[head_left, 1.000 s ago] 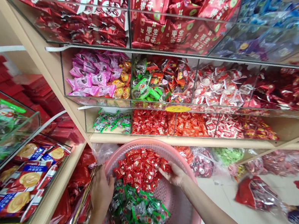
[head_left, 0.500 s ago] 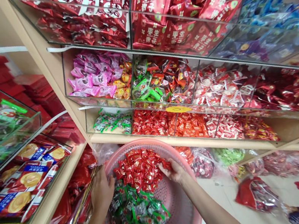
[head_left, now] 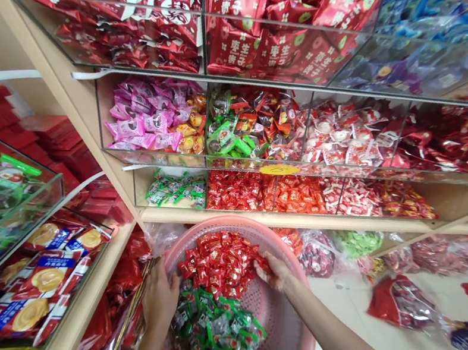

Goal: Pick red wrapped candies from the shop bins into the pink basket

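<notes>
Gripping the pink basket rim, the left hand is clamped on it. The right hand curls around red sweets beside green sweets

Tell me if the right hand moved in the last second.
Yes. The right hand edged slightly right, toward the basket rim, its fingers curling over red candies.

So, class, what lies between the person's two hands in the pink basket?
In the head view, red sweets fill the gap between left hand and right hand in the pink basket; green sweets lie below.
</notes>
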{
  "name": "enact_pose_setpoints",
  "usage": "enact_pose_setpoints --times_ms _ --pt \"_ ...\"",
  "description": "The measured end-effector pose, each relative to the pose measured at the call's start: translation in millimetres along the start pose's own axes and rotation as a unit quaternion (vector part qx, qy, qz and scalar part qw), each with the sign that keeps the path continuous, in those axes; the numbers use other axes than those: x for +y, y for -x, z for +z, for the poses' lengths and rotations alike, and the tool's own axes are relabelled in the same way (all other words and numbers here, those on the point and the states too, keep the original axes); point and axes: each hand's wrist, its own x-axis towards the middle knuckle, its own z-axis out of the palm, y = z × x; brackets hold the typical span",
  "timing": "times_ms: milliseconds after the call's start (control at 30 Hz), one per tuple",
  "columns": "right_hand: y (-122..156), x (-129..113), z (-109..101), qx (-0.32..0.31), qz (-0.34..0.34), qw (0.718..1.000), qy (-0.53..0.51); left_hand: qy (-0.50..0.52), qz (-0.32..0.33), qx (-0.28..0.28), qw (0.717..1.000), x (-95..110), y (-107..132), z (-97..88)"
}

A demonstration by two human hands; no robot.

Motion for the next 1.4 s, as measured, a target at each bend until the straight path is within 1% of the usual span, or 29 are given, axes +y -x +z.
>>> enact_pose_setpoints --times_ms 67,167,233,267,333,467,600,733,833,933,1000,1067,1200,1333,1400 --pt "6.7 3.0 1.5 -0.004 -0.050 0.998 0.042 -0.001 0.000 -0.003 1.000 0.0 0.0 0.1" --pt "17.7 6.1 4.2 -0.017 -0.121 0.987 0.107 -0.006 -0.005 -0.009 1.000 0.3 -0.3 0.0" --pt "22.9 7.0 5.6 -0.029 -0.148 0.977 0.151 -0.008 -0.006 -0.009 1.000 0.3 -0.4 0.1" --pt "24.5 7.2 6.0 -0.035 -0.150 0.973 0.170 -0.009 -0.006 -0.008 1.000 0.3 -0.4 0.2" --pt "25.7 7.5 6.4 -0.042 -0.135 0.971 0.194 -0.011 -0.004 -0.004 1.000 0.1 -0.3 0.4" --pt "22.0 7.4 6.5 -0.036 -0.104 0.972 0.206 -0.012 -0.001 -0.002 1.000 0.1 -0.1 0.0" --pt "15.4 6.6 7.0 -0.039 -0.096 0.973 0.206 -0.011 -0.003 -0.002 1.000 0.1 -0.1 -0.1" --pt "11.1 5.7 4.4 -0.028 -0.108 0.974 0.196 -0.005 0.002 0.002 1.000 -0.5 -0.1 0.5" --pt "10.6 4.5 -1.2 -0.026 -0.107 0.981 0.157 -0.008 0.000 0.001 1.000 -0.3 -0.2 0.6" --pt "9.8 2.7 -7.7 -0.057 -0.061 0.994 0.070 -0.011 -0.002 0.004 1.000 0.2 -0.3 0.8" --pt "8.4 2.0 -10.7 -0.077 -0.029 0.996 0.015 -0.010 -0.001 0.006 1.000 0.2 -0.3 1.0" --pt "6.8 1.8 -12.1 -0.088 -0.019 0.996 -0.015 -0.007 0.002 0.008 1.000 0.0 -0.2 1.1" --pt "6.1 1.2 -11.0 -0.088 -0.026 0.995 -0.031 -0.007 0.003 0.007 1.000 0.0 -0.3 0.3" --pt "6.6 -0.5 -9.1 -0.061 -0.002 0.998 0.009 -0.009 0.004 0.008 1.000 0.3 -0.2 -0.1" --pt "4.7 0.0 -8.9 -0.056 -0.004 0.998 0.016 -0.007 0.004 0.012 1.000 -0.1 -0.1 0.6"
